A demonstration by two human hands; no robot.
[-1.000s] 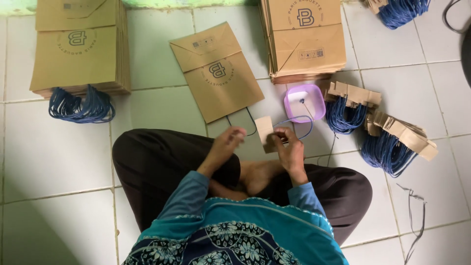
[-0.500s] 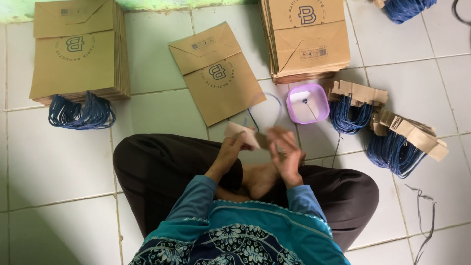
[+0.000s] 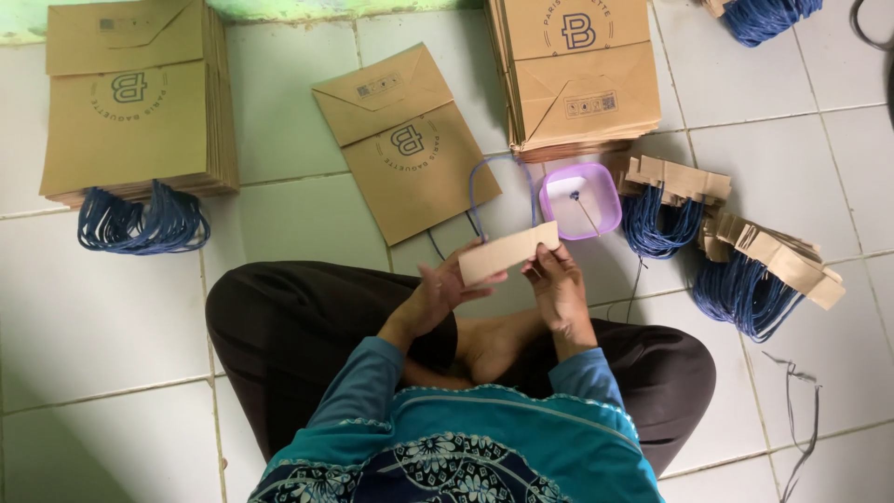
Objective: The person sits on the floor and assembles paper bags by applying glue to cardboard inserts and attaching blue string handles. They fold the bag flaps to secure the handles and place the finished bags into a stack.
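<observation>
Both hands (image 3: 438, 293) (image 3: 559, 284) grip the cardboard strip (image 3: 507, 251) — now raised, level.

Person wore teal long-sleeved top (image 3: 466, 447) with dark floral pattern at chest, dark trousers (image 3: 298, 326). Feet bare. Hands ungloved.

Bare tile floor (image 3: 289, 224) opens between the left bag stack (image 3: 130, 98) and the single flat paper bag (image 3: 405, 140), while a purple tub (image 3: 579, 198), blue cord bundles (image 3: 736, 284) and a second bag stack (image 3: 577, 70) crowd the right hand (image 3: 559, 284) on its right.
</observation>
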